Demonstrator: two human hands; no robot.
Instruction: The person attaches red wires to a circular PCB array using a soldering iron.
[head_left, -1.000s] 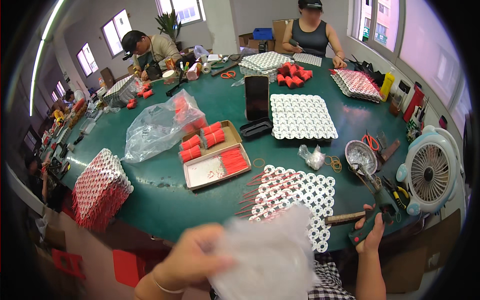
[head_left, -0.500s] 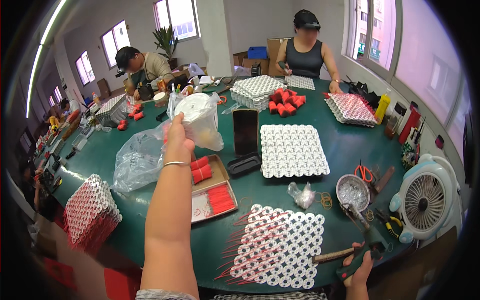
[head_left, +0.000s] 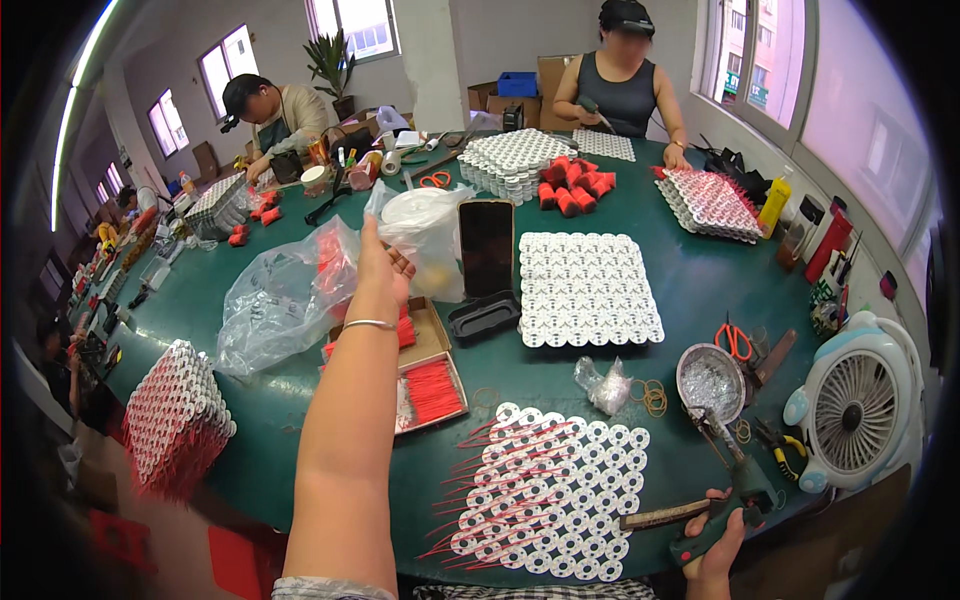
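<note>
My left hand (head_left: 384, 268) reaches far forward, its fingers apart against the side of a clear plastic bag with a white lidded tub (head_left: 418, 212) inside. Whether a fold of the bag is pinched cannot be seen. At the lower right, my right hand (head_left: 722, 552) grips the green handle of a soldering gun (head_left: 750, 492), its metal nose pointing up toward a metal bowl (head_left: 712, 383). A tan strip (head_left: 664, 514) sticks out left from beside that hand, over the edge of a panel of round white circuit boards (head_left: 560, 490) with red wires along its left side.
An open carton of red wires (head_left: 432, 388), a plastic bag (head_left: 285, 300), a phone (head_left: 487, 245) and a stack of white board panels (head_left: 588, 290) lie ahead. Right stand a fan (head_left: 850, 410), pliers (head_left: 785, 450) and orange-handled scissors (head_left: 735, 340). Two people work across the table.
My left hand and the bagged tub have shifted right, and its fingers now show more. My right hand has hardly moved with the soldering gun.
</note>
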